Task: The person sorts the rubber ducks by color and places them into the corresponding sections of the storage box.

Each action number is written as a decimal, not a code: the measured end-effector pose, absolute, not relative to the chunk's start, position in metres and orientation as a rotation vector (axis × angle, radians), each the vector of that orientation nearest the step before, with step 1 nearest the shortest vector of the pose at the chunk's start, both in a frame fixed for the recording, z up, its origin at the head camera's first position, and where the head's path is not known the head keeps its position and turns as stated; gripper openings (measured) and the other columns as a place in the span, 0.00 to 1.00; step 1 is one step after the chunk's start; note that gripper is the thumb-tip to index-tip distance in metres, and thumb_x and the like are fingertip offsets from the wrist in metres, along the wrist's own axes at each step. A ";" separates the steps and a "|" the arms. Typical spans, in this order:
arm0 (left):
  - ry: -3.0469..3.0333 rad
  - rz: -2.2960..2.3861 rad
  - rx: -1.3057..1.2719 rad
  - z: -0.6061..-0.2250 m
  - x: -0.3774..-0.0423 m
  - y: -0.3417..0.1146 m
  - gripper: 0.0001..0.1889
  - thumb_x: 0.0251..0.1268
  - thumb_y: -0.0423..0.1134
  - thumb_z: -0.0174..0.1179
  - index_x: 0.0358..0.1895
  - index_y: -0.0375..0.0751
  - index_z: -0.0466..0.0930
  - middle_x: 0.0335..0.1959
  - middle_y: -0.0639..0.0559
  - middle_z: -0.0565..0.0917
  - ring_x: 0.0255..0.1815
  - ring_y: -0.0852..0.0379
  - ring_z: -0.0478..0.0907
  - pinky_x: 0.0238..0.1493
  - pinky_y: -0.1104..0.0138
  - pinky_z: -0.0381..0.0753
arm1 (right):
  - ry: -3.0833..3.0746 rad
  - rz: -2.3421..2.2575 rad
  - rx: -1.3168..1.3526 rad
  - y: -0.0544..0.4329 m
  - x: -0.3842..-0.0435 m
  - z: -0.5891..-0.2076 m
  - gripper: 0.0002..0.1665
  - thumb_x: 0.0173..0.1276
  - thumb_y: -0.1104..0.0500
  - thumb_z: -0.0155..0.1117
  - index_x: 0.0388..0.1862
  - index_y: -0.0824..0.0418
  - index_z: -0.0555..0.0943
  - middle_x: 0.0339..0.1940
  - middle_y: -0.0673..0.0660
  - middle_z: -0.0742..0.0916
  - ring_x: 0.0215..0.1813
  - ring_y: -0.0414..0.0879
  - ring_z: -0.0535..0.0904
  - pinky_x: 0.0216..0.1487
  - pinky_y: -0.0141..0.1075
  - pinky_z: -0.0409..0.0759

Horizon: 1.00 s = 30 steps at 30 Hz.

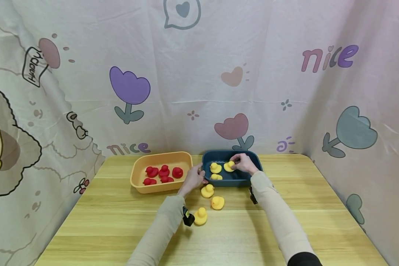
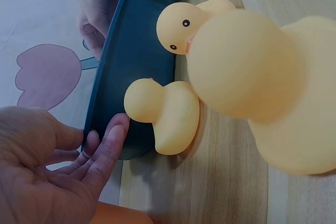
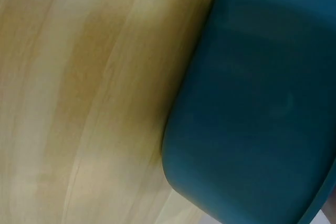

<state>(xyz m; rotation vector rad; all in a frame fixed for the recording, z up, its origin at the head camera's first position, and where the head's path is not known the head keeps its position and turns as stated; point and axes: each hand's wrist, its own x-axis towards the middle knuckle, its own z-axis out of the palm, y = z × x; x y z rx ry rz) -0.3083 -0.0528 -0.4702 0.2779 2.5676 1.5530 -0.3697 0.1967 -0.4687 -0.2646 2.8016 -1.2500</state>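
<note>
A dark blue plastic tub (image 1: 232, 183) stands near the back of the wooden table. My left hand (image 1: 194, 178) grips its left end, thumb at the rim and fingers against the outer wall, as the left wrist view shows. My right hand (image 1: 244, 163) reaches inside the tub and pinches a yellow rubber duck (image 1: 229, 166). Beside that one, a yellow duck (image 1: 215, 168) and another duck (image 1: 216, 177) lie in the tub's left part. The right wrist view has only the tub's outer wall (image 3: 247, 114) and table; the fingers are out of it.
Left of the blue tub is an orange tub (image 1: 163, 189) with several red rubber ducks (image 1: 164, 170). On the table in front lie three yellow ducks: one duck (image 1: 207, 191) close to the blue tub, a second duck (image 1: 217, 203), and a third duck (image 1: 200, 216) by my left wrist.
</note>
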 end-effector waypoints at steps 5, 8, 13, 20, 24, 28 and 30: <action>2.559 1.561 0.275 -0.470 -0.309 -0.053 0.27 0.79 0.30 0.46 0.77 0.29 0.56 0.35 0.39 0.77 0.37 0.41 0.89 0.43 0.53 0.89 | 2.801 -1.230 -0.243 0.196 -0.370 -0.469 0.15 0.61 0.70 0.72 0.48 0.71 0.84 0.46 0.67 0.86 0.43 0.51 0.79 0.50 0.41 0.82; 2.554 1.568 0.274 -0.470 -0.309 -0.053 0.27 0.79 0.30 0.46 0.77 0.29 0.56 0.34 0.39 0.77 0.37 0.41 0.89 0.43 0.53 0.89 | 2.805 -1.215 -0.232 0.195 -0.370 -0.469 0.16 0.61 0.70 0.72 0.48 0.70 0.84 0.46 0.67 0.85 0.43 0.51 0.79 0.51 0.42 0.82; 2.559 1.563 0.270 -0.471 -0.309 -0.053 0.27 0.79 0.30 0.46 0.77 0.29 0.56 0.34 0.40 0.77 0.35 0.43 0.89 0.42 0.54 0.89 | 2.817 -1.179 -0.223 0.194 -0.369 -0.469 0.16 0.61 0.70 0.71 0.49 0.70 0.83 0.47 0.66 0.85 0.45 0.53 0.78 0.53 0.44 0.81; 2.562 1.555 0.266 -0.471 -0.310 -0.053 0.27 0.79 0.31 0.47 0.77 0.30 0.56 0.35 0.40 0.77 0.34 0.45 0.89 0.41 0.56 0.89 | 2.847 -1.115 -0.230 0.196 -0.364 -0.463 0.16 0.64 0.67 0.70 0.51 0.69 0.83 0.53 0.67 0.84 0.53 0.58 0.79 0.62 0.52 0.79; 2.566 1.549 0.267 -0.470 -0.309 -0.053 0.27 0.79 0.31 0.46 0.77 0.30 0.57 0.34 0.40 0.78 0.36 0.43 0.89 0.37 0.59 0.88 | 2.907 -1.133 -0.337 0.198 -0.352 -0.457 0.16 0.65 0.66 0.69 0.52 0.69 0.83 0.53 0.68 0.84 0.48 0.56 0.82 0.52 0.46 0.84; 2.564 1.552 0.273 -0.470 -0.309 -0.053 0.27 0.79 0.31 0.46 0.77 0.30 0.56 0.34 0.39 0.77 0.37 0.41 0.89 0.37 0.59 0.87 | 2.953 -1.309 -0.545 0.197 -0.326 -0.449 0.15 0.65 0.67 0.69 0.50 0.69 0.83 0.46 0.67 0.85 0.38 0.49 0.81 0.40 0.33 0.82; 2.559 1.557 0.278 -0.470 -0.309 -0.053 0.27 0.79 0.31 0.46 0.77 0.30 0.56 0.34 0.39 0.77 0.37 0.40 0.89 0.39 0.56 0.88 | 2.935 -1.416 -0.674 0.196 -0.311 -0.447 0.14 0.64 0.68 0.70 0.48 0.69 0.84 0.43 0.68 0.85 0.36 0.45 0.80 0.38 0.28 0.80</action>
